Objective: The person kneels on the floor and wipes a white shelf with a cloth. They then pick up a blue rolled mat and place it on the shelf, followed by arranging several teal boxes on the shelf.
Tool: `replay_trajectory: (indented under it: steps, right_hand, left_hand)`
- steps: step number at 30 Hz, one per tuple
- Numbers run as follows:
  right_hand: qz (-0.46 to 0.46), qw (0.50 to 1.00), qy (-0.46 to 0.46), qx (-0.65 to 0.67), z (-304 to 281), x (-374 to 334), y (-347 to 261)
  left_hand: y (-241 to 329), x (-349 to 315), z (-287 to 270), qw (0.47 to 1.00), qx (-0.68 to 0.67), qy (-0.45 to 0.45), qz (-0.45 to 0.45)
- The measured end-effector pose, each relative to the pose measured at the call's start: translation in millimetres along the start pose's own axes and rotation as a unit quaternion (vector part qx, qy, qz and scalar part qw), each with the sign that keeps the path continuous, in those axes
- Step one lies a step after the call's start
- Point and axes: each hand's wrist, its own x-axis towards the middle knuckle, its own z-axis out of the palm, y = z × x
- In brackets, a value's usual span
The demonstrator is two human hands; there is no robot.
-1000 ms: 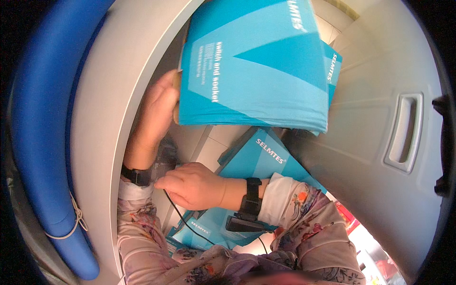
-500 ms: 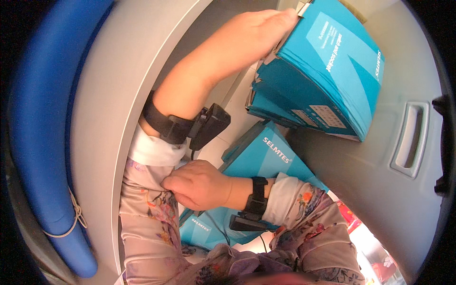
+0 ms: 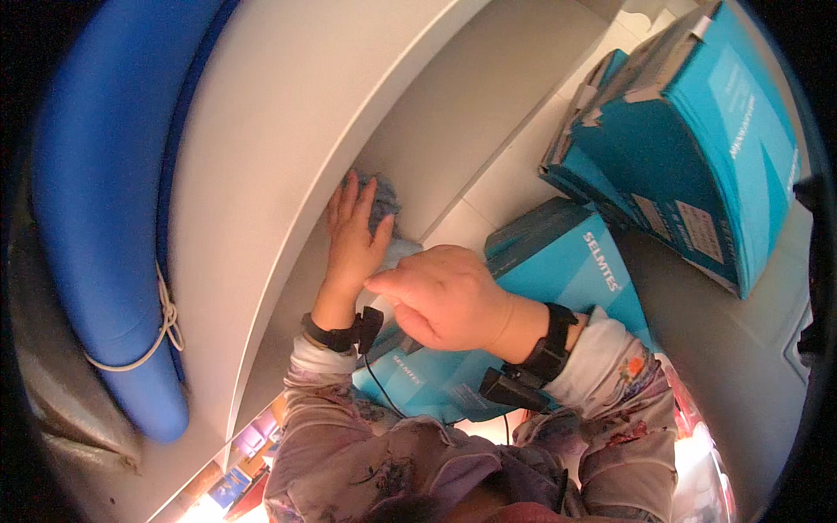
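Observation:
My left hand (image 3: 355, 235) lies with its fingers spread over a crumpled blue-grey cloth (image 3: 384, 202) against the inside of a pale cabinet or shelf. Part of the cloth is under the palm and fingers, and a lighter piece of it shows beside the wrist. In front of the left wrist is my right hand (image 3: 449, 296), its fingers curled together in a fist-like pinch. Whatever those fingers may hold is hidden. Both wrists carry black straps with small black devices.
Torn teal cardboard boxes (image 3: 732, 131) stand at the right, and another teal box (image 3: 567, 261) lies below the right hand. A curved pale panel edge (image 3: 288, 200) runs along the left, beside a blue roll (image 3: 113, 218) tied with cord. A grey surface (image 3: 724, 349) borders the right.
My left hand has left the upper teal box and come down to the left onto the cloth. The right hand has moved off the left sleeve, up and right. The view has shifted.

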Motion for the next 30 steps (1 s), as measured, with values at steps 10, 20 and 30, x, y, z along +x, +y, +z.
replay_trajectory:
  steps: [10,20,30]
  right_hand:
    - [0.012,1.000,-0.006,0.014,1.5,-1.7,0.9]
    - [0.040,0.998,-0.013,0.040,-2.5,-1.1,1.5]
    - [0.133,0.977,0.166,0.007,-17.7,1.7,7.2]
  left_hand:
    - [-35.1,7.0,67.4,0.999,0.016,-0.019,0.036]
    - [42.6,295.9,107.7,0.991,-0.052,-0.015,0.119]
    - [136.1,391.7,125.8,0.986,-0.077,-0.074,0.125]
